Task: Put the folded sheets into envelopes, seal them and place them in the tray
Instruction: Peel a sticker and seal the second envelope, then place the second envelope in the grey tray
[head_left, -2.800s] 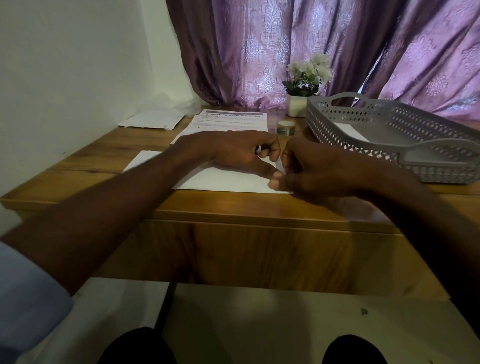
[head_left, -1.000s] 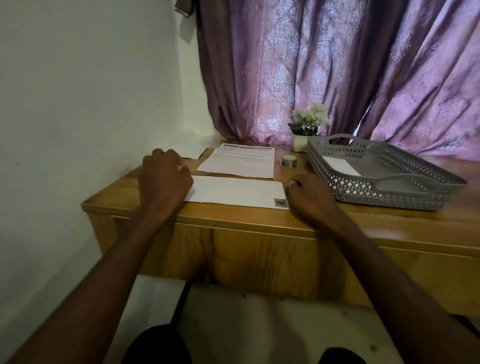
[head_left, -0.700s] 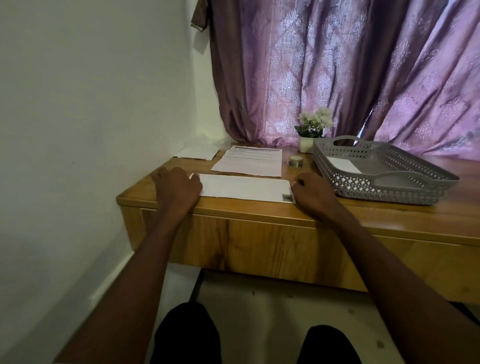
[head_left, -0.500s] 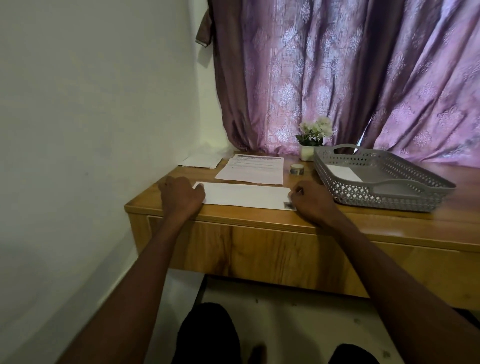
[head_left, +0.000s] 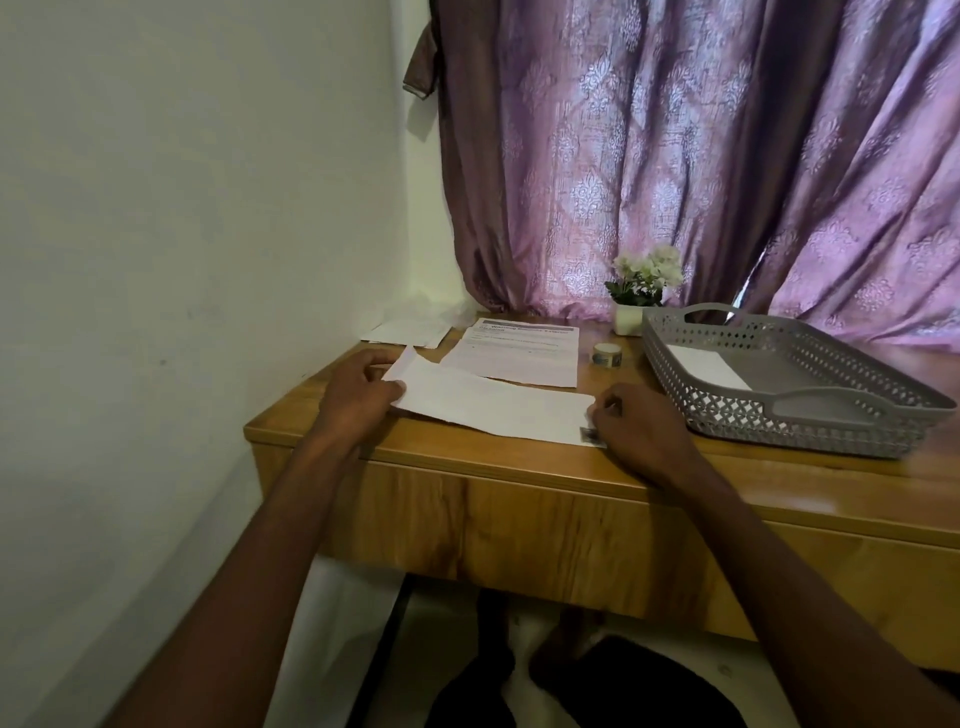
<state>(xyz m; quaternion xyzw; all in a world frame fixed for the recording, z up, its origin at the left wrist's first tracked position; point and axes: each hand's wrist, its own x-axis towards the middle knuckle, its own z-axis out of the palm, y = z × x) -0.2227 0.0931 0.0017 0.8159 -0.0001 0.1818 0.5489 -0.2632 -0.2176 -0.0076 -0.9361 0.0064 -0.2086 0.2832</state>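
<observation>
Purple patterned curtain (head_left: 701, 156) hangs behind a wooden desk (head_left: 519, 467) set against a white wall (head_left: 182, 208). Grey perforated tray (head_left: 810, 415) sits at the desk's right end; one white envelope or sheet (head_left: 701, 366) lies flat inside it, which one I cannot tell. Long white envelope (head_left: 493, 402) lies near the front edge, its left end lifted off the wood. Left hand (head_left: 358, 397) pinches that raised end between thumb and fingers. Right hand (head_left: 641, 431) has curled fingers on the right end, beside a small dark stamp (head_left: 588, 435). Printed sheet (head_left: 519, 353) lies behind the envelope, more papers (head_left: 408, 331) in the corner. Potted white flowers (head_left: 644, 286) and a small tape roll (head_left: 607, 355) stand near the tray
</observation>
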